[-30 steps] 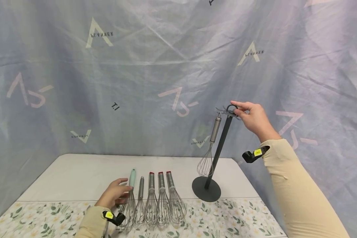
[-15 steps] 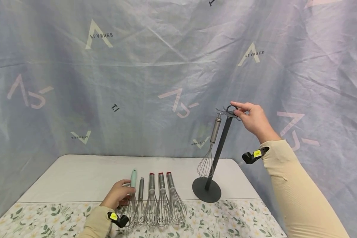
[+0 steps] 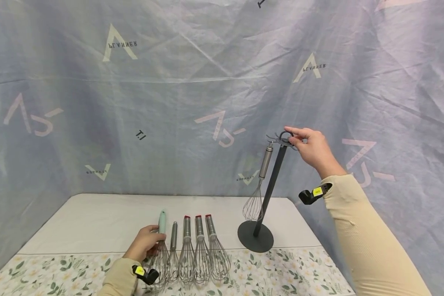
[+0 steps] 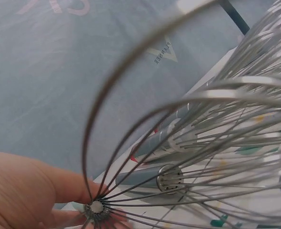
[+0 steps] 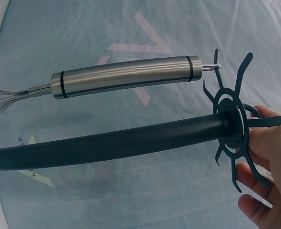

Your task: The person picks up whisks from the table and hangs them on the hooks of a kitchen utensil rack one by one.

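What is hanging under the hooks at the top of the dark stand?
One steel-handled whisk hangs from a hook of the stand, wires down, above the round base. The right hand holds the hook ring and covers the hooks on its far side.

Five whisks (image 3: 186,250) in row on table (image 3: 96,222); stand (image 3: 259,213) to right, one whisk (image 3: 259,185) hanging on it.

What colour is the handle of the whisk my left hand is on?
Pale mint green: the mint-handled whisk under the left hand, clearest in the head view.

Beige ribbed sleeves (image 3: 366,230), black wrist cameras (image 3: 311,195)
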`<state>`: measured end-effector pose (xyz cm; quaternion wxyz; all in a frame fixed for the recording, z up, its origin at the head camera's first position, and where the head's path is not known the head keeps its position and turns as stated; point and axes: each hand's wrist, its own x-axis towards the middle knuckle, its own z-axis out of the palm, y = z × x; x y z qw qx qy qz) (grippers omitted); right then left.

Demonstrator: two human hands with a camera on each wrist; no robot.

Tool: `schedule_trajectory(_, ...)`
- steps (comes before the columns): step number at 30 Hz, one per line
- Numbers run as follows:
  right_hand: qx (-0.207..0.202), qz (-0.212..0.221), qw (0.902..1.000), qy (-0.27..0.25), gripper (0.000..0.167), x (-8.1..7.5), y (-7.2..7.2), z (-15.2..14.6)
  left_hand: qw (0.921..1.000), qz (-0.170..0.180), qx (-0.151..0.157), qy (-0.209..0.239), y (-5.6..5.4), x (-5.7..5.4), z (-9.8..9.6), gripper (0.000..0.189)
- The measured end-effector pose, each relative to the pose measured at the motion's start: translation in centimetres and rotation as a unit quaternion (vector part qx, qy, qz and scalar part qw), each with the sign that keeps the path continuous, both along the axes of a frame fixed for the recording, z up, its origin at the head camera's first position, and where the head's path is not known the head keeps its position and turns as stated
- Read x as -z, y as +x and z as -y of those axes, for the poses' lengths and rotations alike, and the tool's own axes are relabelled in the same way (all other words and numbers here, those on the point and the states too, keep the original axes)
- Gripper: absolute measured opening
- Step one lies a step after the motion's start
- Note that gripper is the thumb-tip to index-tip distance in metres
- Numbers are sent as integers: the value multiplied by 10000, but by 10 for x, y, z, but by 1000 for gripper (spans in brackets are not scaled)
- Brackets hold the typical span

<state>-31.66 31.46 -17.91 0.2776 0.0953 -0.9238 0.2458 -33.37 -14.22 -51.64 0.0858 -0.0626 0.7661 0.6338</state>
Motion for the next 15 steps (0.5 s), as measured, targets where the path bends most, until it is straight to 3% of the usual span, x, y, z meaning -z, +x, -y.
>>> schedule_trajectory(15, 124, -12, 9999, -64, 39, 0, 4, 4, 9999, -108, -8, 77, 3, -5, 9, 61)
